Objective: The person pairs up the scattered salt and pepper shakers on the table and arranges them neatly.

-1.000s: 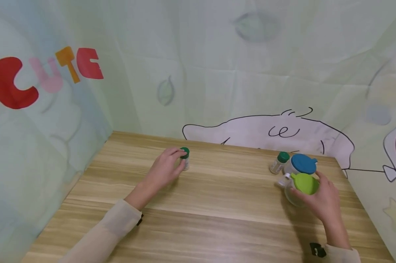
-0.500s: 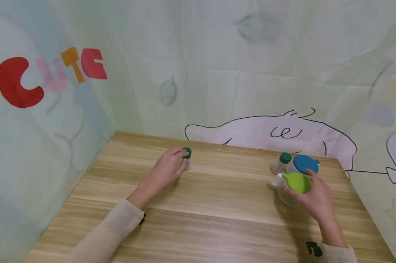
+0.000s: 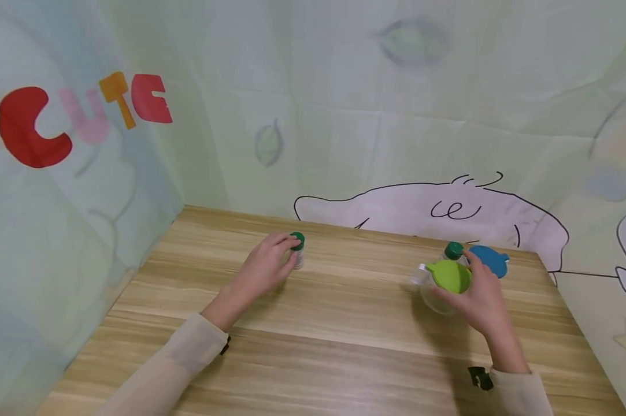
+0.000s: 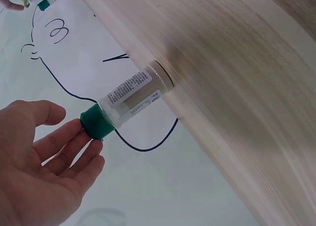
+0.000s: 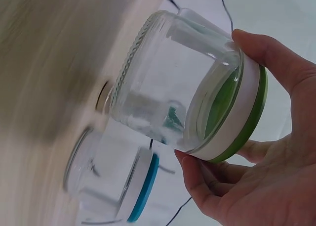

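A small clear shaker bottle with a dark green cap stands upright on the table at the left. My left hand is at its cap; in the left wrist view the fingertips touch the cap while the thumb stays apart from it. My right hand grips a glass jar with a lime-green lid, thumb on one side of the lid's rim and fingers on the other. In the right wrist view the jar's base looks raised off the table. A clear handle or spout sticks out at the jar's left in the head view.
Behind the held jar stand a second green-capped bottle and a glass jar with a blue lid, both partly hidden in the head view. The wooden table meets a printed cloth backdrop at its back and sides.
My right hand has carried the green-lidded jar leftward and slightly back, away from the blue-lidded jar, and it now partly covers the second bottle. My left hand stays at its bottle.
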Demonstrator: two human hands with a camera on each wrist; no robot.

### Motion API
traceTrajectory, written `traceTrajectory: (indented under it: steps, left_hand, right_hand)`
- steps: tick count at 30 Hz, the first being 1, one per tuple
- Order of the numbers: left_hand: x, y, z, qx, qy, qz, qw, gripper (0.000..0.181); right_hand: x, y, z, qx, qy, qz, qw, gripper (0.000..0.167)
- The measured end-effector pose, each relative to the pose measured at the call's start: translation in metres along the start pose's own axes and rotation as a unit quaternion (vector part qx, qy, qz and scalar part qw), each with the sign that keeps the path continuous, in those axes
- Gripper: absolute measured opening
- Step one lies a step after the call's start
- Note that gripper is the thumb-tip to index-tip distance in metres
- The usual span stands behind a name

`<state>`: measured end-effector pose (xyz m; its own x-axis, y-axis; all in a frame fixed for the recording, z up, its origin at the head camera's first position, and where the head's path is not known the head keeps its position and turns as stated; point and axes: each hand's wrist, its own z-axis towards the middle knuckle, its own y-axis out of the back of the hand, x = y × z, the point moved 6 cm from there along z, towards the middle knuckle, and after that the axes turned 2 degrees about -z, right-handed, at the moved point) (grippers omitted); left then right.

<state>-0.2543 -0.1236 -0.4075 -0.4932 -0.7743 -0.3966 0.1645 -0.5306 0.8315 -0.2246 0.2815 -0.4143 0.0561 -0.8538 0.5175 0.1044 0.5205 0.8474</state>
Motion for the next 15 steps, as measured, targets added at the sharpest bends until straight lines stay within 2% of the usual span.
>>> traceTrajectory:
  steps: [5,15]
  left_hand:
    - [-0.001,-0.001,0.0,0.001,-0.002,0.003,1.0,0.029]
    - [-0.001,0.0,-0.001,0.005,0.006,0.007,0.9999,0.029]
  right_hand:
    - [0.016,-0.006,0.007,-0.008,0.023,0.004,0.9997,0.107]
    - [0.043,-0.022,0.016,0.01,0.043,0.004,0.999,0.103]
